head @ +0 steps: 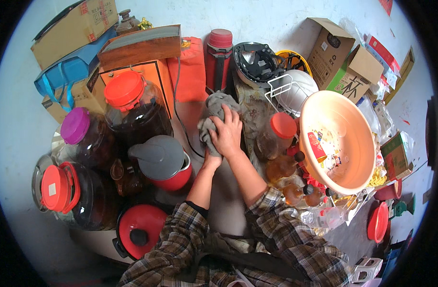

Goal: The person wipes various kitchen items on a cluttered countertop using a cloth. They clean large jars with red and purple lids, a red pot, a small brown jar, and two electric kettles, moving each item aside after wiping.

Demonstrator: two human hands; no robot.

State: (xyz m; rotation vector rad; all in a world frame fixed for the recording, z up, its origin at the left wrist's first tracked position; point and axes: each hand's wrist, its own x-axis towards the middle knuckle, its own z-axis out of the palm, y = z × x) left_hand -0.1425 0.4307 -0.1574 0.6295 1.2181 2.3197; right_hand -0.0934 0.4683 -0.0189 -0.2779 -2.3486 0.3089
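A crumpled grey cloth [222, 101] is bunched up over the middle of the table [228, 211]. My right hand [226, 132] grips it from above, fingers spread across the folds. Beneath it, my left hand [213, 160] shows only near the wrist; its fingers are hidden by the cloth and my right hand. Whether something is wrapped inside the cloth cannot be seen. Behind the cloth stands a red vacuum flask [219, 59]. Left of my forearms is an electric kettle [165, 163] with a grey lid and red body, and a dark cord [181, 125] runs between.
Large lidded jars [138, 114] of dark contents and a red-lidded pot [141, 227] crowd the left. On the right, a peach plastic basin [337, 143] leans over bottles [283, 168] and a white wire rack [283, 86]. Helmets [294, 91] and cardboard boxes [333, 57] line the wall.
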